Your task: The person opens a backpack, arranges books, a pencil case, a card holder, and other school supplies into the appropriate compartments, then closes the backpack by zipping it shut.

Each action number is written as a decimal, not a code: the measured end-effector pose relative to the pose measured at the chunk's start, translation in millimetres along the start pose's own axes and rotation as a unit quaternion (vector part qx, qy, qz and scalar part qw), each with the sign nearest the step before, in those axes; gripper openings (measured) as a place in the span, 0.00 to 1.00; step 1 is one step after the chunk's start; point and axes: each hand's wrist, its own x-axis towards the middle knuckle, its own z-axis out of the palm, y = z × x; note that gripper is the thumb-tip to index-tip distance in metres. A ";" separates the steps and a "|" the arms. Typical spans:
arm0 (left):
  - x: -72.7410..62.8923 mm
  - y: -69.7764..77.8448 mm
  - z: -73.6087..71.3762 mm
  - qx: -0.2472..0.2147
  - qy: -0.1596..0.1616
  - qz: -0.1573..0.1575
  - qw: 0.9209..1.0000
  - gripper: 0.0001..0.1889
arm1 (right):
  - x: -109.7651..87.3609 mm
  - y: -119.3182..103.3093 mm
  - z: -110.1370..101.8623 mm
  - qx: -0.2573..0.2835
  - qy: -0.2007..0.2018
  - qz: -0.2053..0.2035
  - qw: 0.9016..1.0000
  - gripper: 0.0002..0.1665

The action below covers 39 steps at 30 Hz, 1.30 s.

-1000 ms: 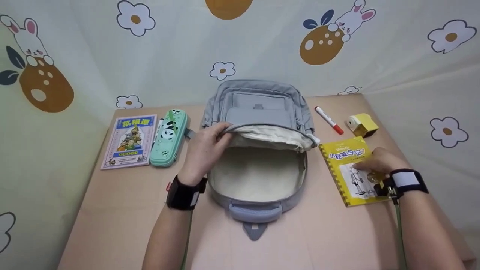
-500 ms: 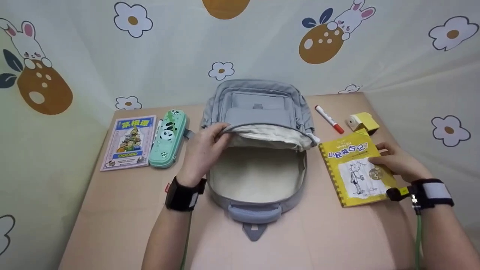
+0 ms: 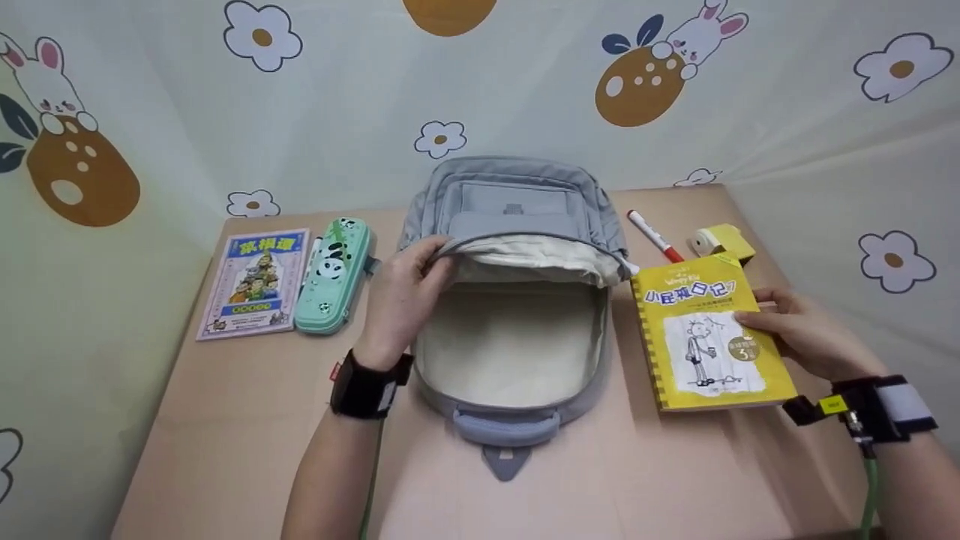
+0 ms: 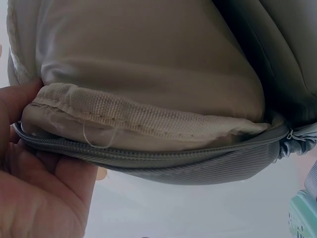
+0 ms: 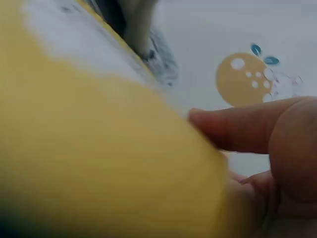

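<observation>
A grey backpack (image 3: 517, 196) lies unzipped in the middle of the table, its cream lining (image 3: 510, 345) showing. My left hand (image 3: 409, 300) pinches the zippered edge of its flap and holds it up; the left wrist view shows thumb and fingers on either side of that zipper edge (image 4: 148, 156). To the right, my right hand (image 3: 814, 334) grips the right edge of a yellow book (image 3: 712, 337), thumb on the cover and the other fingers mostly hidden beneath. The book is lifted off the table, beside the backpack. In the right wrist view the yellow cover (image 5: 114, 144) is blurred.
Left of the backpack lie a pink-bordered book (image 3: 255, 285) and a mint panda pencil case (image 3: 334, 277). Behind the yellow book are a red-capped marker (image 3: 652, 234) and a small yellow-and-white object (image 3: 724, 244). A printed curtain (image 3: 337, 112) surrounds the table (image 3: 247, 442).
My right hand has moved from over the yellow book's cover to its right edge, gripped it and raised it slightly. My left hand still holds the flap.
</observation>
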 end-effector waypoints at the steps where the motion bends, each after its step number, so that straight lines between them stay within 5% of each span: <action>1: 0.1 0.0 -0.2 0.000 0.000 0.001 1.000 0.10 | -1.1 -1.5 4.5 0.007 -0.003 -0.007 1.000 0.37; 6: -0.6 -0.2 -1.6 -0.006 -0.001 -0.002 1.000 0.11 | -7.5 -9.6 22.9 0.043 -0.027 -0.030 0.998 0.33; 11: -0.7 0.3 -2.3 -0.005 -0.001 -0.008 1.000 0.11 | -14.2 -16.2 29.7 0.107 -0.121 -0.012 0.987 0.24; 16: 0.3 0.6 -2.0 -0.008 0.003 -0.008 1.000 0.11 | -15.1 -22.8 46.1 0.229 -0.256 0.013 0.939 0.16; 19: -0.1 -0.3 -1.5 -0.009 0.008 -0.006 1.000 0.10 | -11.3 -28.5 67.7 0.274 -0.289 0.030 0.917 0.18; 27: -2.1 -1.7 -1.9 -0.014 0.002 -0.005 1.000 0.11 | 16.3 -45.6 134.8 0.321 -0.266 0.031 0.908 0.37; 39: -2.3 -0.6 -3.7 -0.011 0.006 -0.003 1.000 0.10 | 64.1 -64.7 200.9 0.388 -0.180 -0.073 0.901 0.48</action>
